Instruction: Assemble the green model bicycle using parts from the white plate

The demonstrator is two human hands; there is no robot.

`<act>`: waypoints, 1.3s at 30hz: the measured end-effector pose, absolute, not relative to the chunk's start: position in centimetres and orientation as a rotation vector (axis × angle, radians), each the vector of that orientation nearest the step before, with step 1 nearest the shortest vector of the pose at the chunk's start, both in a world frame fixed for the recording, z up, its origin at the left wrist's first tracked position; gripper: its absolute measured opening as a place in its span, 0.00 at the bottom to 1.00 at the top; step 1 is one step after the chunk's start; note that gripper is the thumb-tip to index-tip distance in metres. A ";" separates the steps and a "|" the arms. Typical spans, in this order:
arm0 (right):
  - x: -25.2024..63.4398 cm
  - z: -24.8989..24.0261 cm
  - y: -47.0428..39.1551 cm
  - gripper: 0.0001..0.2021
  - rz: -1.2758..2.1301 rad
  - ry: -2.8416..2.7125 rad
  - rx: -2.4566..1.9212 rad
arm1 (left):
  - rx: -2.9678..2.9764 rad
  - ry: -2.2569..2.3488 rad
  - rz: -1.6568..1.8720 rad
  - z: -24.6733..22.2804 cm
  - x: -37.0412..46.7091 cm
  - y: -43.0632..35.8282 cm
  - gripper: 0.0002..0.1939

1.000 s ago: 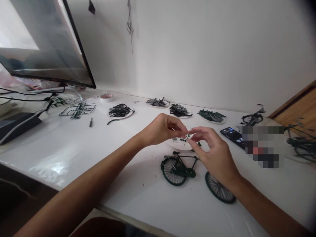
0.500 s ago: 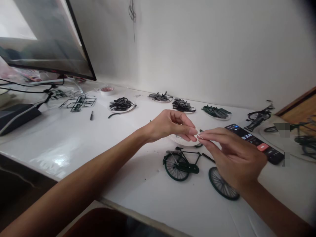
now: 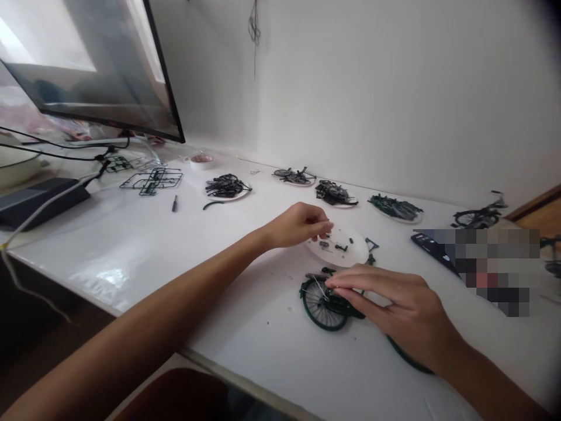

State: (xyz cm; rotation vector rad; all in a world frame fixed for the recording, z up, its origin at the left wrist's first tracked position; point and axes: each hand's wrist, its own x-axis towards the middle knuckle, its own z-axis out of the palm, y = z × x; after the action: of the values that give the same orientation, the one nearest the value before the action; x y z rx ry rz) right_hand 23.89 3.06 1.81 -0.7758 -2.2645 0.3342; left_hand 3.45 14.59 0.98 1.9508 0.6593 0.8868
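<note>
A dark green model bicycle (image 3: pixel 323 313) lies on its side on the white table, its rear wheel and thin pale struts showing. My right hand (image 3: pixel 394 310) covers its front part, thumb and index finger pinched together over the frame; whatever is between the fingertips is too small to make out. Beyond it, a round white plate (image 3: pixel 350 257) holds several tiny parts. My left hand (image 3: pixel 302 225) is at the plate's left edge, fingers curled in and tips close together, their contents hidden. Under my right wrist shows part of a loose green wheel (image 3: pixel 407 355).
Plates of dark bicycle parts (image 3: pixel 228 186) and green parts (image 3: pixel 394 207) stand along the wall. Part frames (image 3: pixel 153 180), a screwdriver (image 3: pixel 175 203) and a curved piece (image 3: pixel 213 204) lie left. A monitor (image 3: pixel 109 64) is back left; a phone (image 3: pixel 432 248) lies right.
My hands were together in the air at a thin pale piece; now they are apart. The right moved down to the bicycle, the left stays over the plate. The view has shifted slightly.
</note>
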 end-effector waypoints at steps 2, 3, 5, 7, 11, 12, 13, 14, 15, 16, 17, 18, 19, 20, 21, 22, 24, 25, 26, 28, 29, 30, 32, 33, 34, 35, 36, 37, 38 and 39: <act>23.9 1.7 3.1 0.10 0.365 -2.261 -0.777 | 1.986 0.659 0.880 0.8 3.6 14.4 0.10; 23.9 1.6 3.1 0.10 0.376 -2.262 -0.779 | 2.011 0.655 0.879 0.9 3.7 14.2 0.10; 23.8 1.6 3.1 0.09 0.380 -2.268 -0.776 | 2.059 0.641 0.877 1.0 3.9 13.9 0.09; 23.7 1.6 3.1 0.09 0.376 -2.275 -0.775 | 2.097 0.639 0.875 1.2 3.9 13.8 0.09; 23.5 1.8 3.1 0.08 0.374 -2.287 -0.777 | 2.151 0.650 0.878 1.2 3.9 13.8 0.08; 23.5 1.8 3.1 0.08 0.372 -2.294 -0.777 | 2.157 0.648 0.874 1.2 3.8 13.8 0.08; 23.6 1.8 3.1 0.08 0.371 -2.302 -0.776 | 2.162 0.646 0.865 1.2 3.8 13.8 0.08; 23.6 1.8 3.1 0.08 0.368 -2.309 -0.773 | 2.167 0.648 0.856 1.2 3.8 13.7 0.08; 23.6 1.8 3.1 0.08 0.364 -2.315 -0.769 | 2.172 0.652 0.847 1.2 3.8 13.7 0.08; 23.7 1.8 3.1 0.08 0.360 -2.318 -0.763 | 2.178 0.658 0.839 1.2 3.8 13.6 0.08; 23.8 1.8 3.1 0.08 0.357 -2.323 -0.759 | 2.186 0.665 0.832 1.2 3.8 13.6 0.08; 23.8 1.9 3.0 0.08 0.354 -2.326 -0.756 | 2.194 0.669 0.824 1.3 3.8 13.5 0.08; 23.8 1.9 3.0 0.08 0.354 -2.327 -0.756 | 2.204 0.672 0.815 1.3 3.8 13.5 0.08; 23.9 1.9 3.0 0.08 0.356 -2.326 -0.762 | 2.213 0.674 0.807 1.3 3.8 13.5 0.08; 23.9 1.9 3.0 0.08 0.362 -2.326 -0.767 | 2.222 0.677 0.799 1.4 3.7 13.5 0.08; 23.9 1.9 2.9 0.08 0.368 -2.326 -0.771 | 2.228 0.681 0.793 1.4 3.7 13.5 0.08; 23.9 1.9 2.9 0.09 0.375 -2.329 -0.782 | 2.239 0.689 0.781 1.4 3.7 13.5 0.09; 23.9 1.9 2.8 0.09 0.377 -2.331 -0.783 | 2.243 0.692 0.777 1.4 3.7 13.5 0.09; 23.9 1.9 2.8 0.09 0.377 -2.331 -0.785 | 2.247 0.692 0.771 1.4 3.6 13.5 0.09; 24.0 1.8 2.9 0.09 0.380 -2.327 -0.791 | 2.257 0.686 0.766 1.4 3.6 13.5 0.09; 24.0 1.7 2.9 0.09 0.381 -2.327 -0.788 | 2.260 0.682 0.765 1.4 3.6 13.5 0.09; 24.0 1.7 2.9 0.09 0.380 -2.329 -0.786 | 2.260 0.680 0.764 1.4 3.6 13.5 0.09; 24.0 1.7 3.0 0.09 0.378 -2.339 -0.790 | 2.260 0.678 0.755 1.4 3.7 13.4 0.09; 24.0 1.8 3.0 0.09 0.374 -2.343 -0.791 | 2.260 0.678 0.746 1.5 3.7 13.4 0.09; 24.0 1.8 3.0 0.09 0.370 -2.346 -0.793 | 2.261 0.681 0.736 1.5 3.7 13.4 0.09; 23.9 1.9 3.0 0.09 0.365 -2.347 -0.792 | 2.264 0.682 0.727 1.5 3.7 13.4 0.09; 23.9 1.9 2.9 0.09 0.356 -2.346 -0.794 | 2.268 0.682 0.720 1.5 3.7 13.4 0.09; 23.8 2.0 2.9 0.09 0.345 -2.344 -0.792 | 2.273 0.678 0.715 1.5 3.7 13.4 0.08; 23.8 2.0 2.9 0.09 0.332 -2.342 -0.789 | 2.276 0.672 0.711 1.5 3.7 13.4 0.08; 23.7 2.0 2.8 0.09 0.316 -2.338 -0.785 | 2.278 0.667 0.707 1.5 3.7 13.4 0.08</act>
State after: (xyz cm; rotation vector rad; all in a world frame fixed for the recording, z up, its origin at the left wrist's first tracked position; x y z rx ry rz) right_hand 23.74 2.82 2.00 -0.7849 -2.3379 0.3159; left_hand 3.67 13.43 1.55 2.2783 0.6666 0.7071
